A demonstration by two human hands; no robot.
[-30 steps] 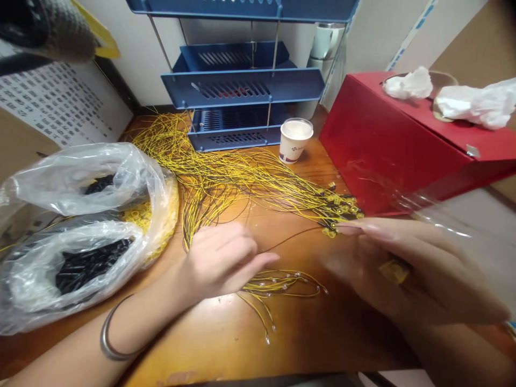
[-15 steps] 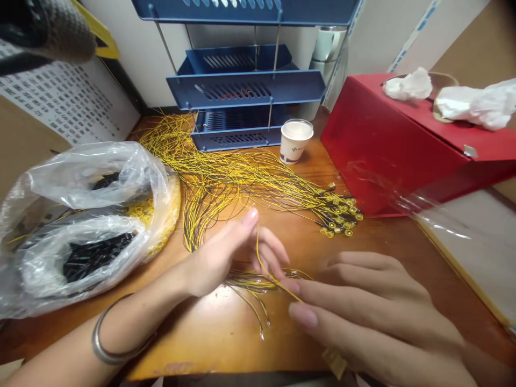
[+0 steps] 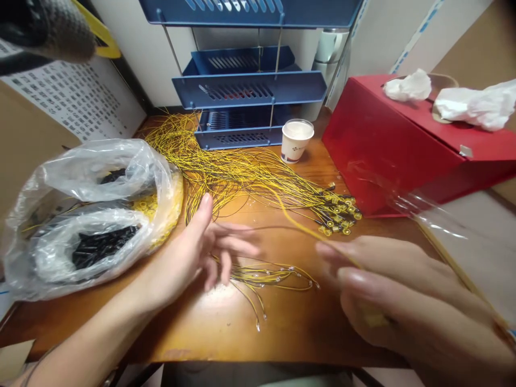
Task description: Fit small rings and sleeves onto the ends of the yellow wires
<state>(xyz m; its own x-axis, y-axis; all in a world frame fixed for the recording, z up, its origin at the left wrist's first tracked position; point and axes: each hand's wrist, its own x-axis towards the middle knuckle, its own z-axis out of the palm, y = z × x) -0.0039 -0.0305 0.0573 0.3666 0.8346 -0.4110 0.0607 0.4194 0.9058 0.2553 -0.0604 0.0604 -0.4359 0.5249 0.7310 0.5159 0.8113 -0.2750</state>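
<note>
My right hand (image 3: 395, 290) pinches a yellow wire (image 3: 298, 224) between thumb and fingertips, and the wire arcs away toward the back pile. A small yellowish piece, blurred, shows under that hand. My left hand (image 3: 209, 250) is open, its thumb up and fingers spread, beside a dark thin wire running toward the right hand. Below the left fingers lies a small bunch of yellow and black wires (image 3: 278, 275) with shiny tips. Farther back spreads a large bundle of yellow and black wires (image 3: 242, 169), ending at the right in yellow-and-black connectors (image 3: 338, 209).
At the left stands a clear plastic bag (image 3: 161, 183) holding black pieces (image 3: 102, 247) and yellow rings. A paper cup (image 3: 297, 141) sits before a blue tiered rack (image 3: 245, 88). A red box (image 3: 374, 145) with tissues stands at the right on the wooden table (image 3: 193, 336).
My right hand has moved right and slightly up with the wire. My left hand has moved left and opened away from the wire. The head view has shifted slightly.
</note>
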